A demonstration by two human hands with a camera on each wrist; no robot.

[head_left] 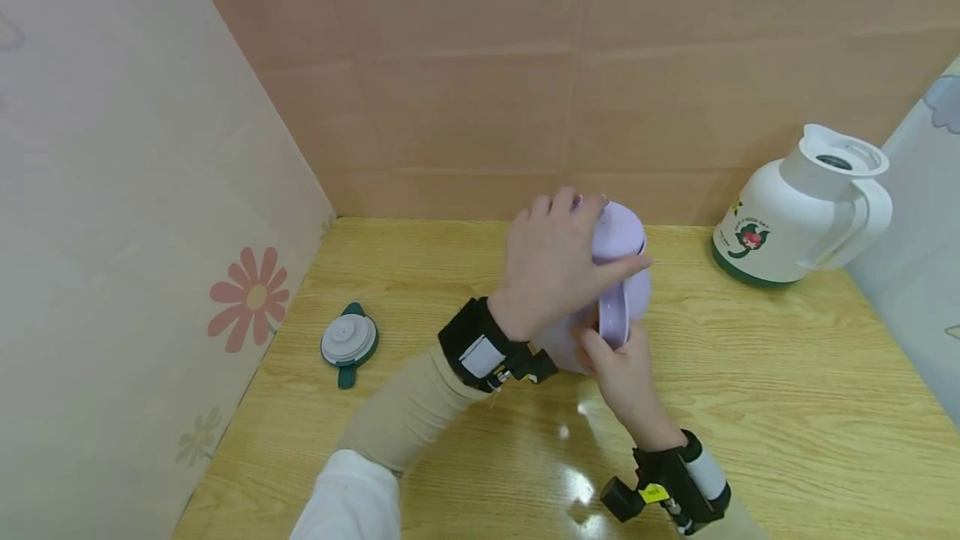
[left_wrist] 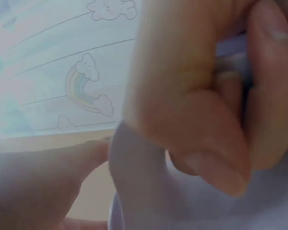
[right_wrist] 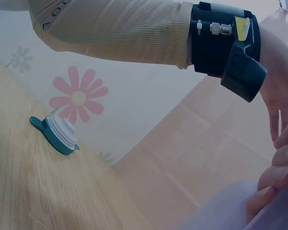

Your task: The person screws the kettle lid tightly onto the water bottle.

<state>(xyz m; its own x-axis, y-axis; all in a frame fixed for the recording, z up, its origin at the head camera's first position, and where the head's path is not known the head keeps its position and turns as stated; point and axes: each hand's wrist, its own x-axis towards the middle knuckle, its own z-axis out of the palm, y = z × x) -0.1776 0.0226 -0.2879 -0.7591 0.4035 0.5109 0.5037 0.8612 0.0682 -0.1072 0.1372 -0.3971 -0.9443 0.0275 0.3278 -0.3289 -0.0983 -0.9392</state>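
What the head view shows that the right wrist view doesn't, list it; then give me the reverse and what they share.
Head view only: the white jug with its green base, and the right wristband.

Right wrist view only: dark lettering on the left sleeve, and a yellow tag on the left wristband.

Both: that sleeve and wristband, the pale-and-green stopper on the wooden table, the red wall flower, and parts of the purple jug, left grip and right grip.
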